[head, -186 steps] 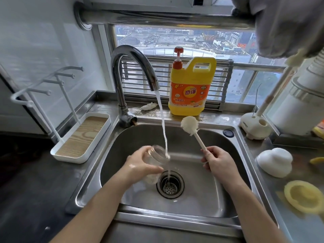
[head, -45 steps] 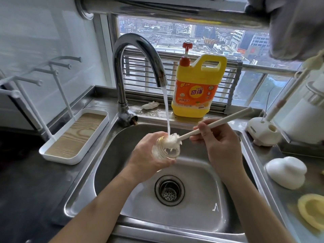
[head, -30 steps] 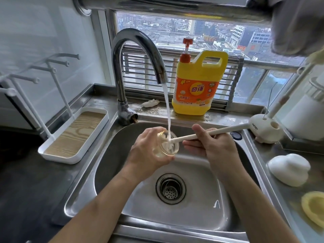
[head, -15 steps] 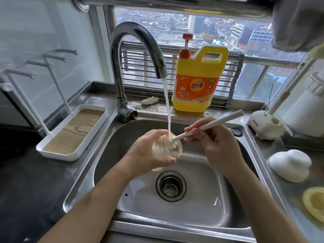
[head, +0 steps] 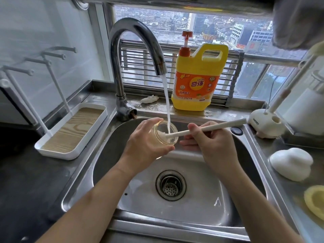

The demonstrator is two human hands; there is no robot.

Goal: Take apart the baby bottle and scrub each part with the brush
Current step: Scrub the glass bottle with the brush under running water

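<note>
Steel sink (head: 175, 213) under a city-view window, tap (head: 133, 32) running. My left grip (head: 145, 148) wraps the clear, amber-tinted bottle (head: 157, 135), its mouth tilted up into the stream so water flushes it, while my right grip (head: 215, 146) pinches the slim cream brush (head: 210, 128) by its handle, foamy head just inside the mouth. Domed white cap (head: 292, 163) and soft yellow ring (head: 315, 200) lie apart on the wet tabletop (head: 270, 148) at right, so disassembly looks done and scrubbing underway.

Left hand (head: 145, 144), right hand (head: 214, 143) — both in curled grips
</note>
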